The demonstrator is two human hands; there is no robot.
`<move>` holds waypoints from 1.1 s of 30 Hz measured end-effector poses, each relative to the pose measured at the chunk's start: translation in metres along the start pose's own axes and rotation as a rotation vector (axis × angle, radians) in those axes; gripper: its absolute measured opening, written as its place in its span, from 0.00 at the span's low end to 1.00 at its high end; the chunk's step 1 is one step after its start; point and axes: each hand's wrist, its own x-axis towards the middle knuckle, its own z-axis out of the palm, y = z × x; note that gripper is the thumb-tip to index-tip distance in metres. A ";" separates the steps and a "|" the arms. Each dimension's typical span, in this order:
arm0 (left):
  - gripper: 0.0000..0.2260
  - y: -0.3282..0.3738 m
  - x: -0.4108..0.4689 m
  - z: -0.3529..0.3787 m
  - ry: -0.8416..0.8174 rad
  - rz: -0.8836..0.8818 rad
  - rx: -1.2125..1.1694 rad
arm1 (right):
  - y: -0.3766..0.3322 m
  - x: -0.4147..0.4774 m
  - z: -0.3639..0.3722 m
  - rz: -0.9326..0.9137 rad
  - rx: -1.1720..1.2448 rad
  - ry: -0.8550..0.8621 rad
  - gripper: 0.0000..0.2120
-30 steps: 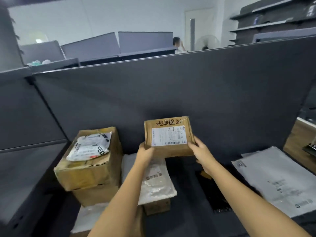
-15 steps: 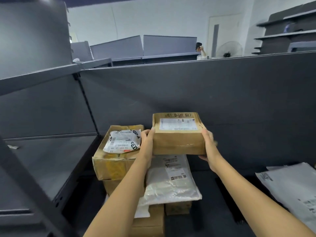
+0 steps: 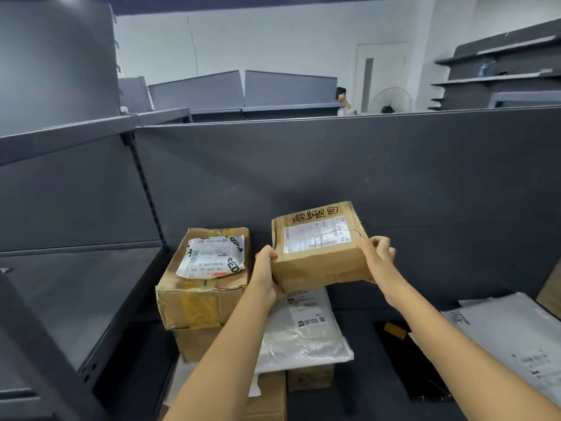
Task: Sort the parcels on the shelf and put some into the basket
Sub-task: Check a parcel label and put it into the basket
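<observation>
— While raised off the shelf point(image 3: 358, 396), near its back edge, above the white mailer point(image 3: 303, 329), held how?

— Gripped the cardboard parcel point(image 3: 318, 253) by both ends: left hand point(image 3: 265, 268) curled under the near-left corner, right hand point(image 3: 375, 256) wrapped round the right end. Seemed stiff, fairly light, cracked near one top edge; best supported from beneath.

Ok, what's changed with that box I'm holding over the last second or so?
The brown box was tipped flat, then tilted back so its label faces you again, with the right end slightly higher. The left hand and the right hand keep gripping its ends, and nothing was let go. The stacked boxes, the white mailer beneath and the grey mailer stayed put.
</observation>
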 end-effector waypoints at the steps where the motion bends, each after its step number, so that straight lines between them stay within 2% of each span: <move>1: 0.14 -0.001 0.001 -0.001 -0.008 0.038 -0.020 | 0.001 -0.001 -0.001 -0.024 0.003 -0.003 0.21; 6: 0.19 -0.007 0.001 0.001 -0.027 0.298 0.012 | 0.015 -0.010 -0.007 -0.123 0.177 -0.091 0.16; 10: 0.17 -0.009 0.000 0.006 -0.111 0.444 0.219 | 0.035 -0.017 -0.020 -0.089 0.326 -0.157 0.16; 17: 0.17 -0.031 0.000 0.042 -0.255 0.421 0.496 | 0.079 -0.041 -0.060 0.057 0.550 -0.080 0.19; 21: 0.19 -0.071 0.000 0.075 -0.391 0.302 0.599 | 0.110 -0.067 -0.110 0.129 0.582 0.120 0.12; 28: 0.20 -0.187 -0.023 0.158 -0.784 0.048 0.791 | 0.183 -0.173 -0.203 0.289 0.658 0.587 0.19; 33: 0.19 -0.297 -0.045 0.184 -0.986 -0.199 0.896 | 0.251 -0.254 -0.235 0.474 0.641 0.880 0.15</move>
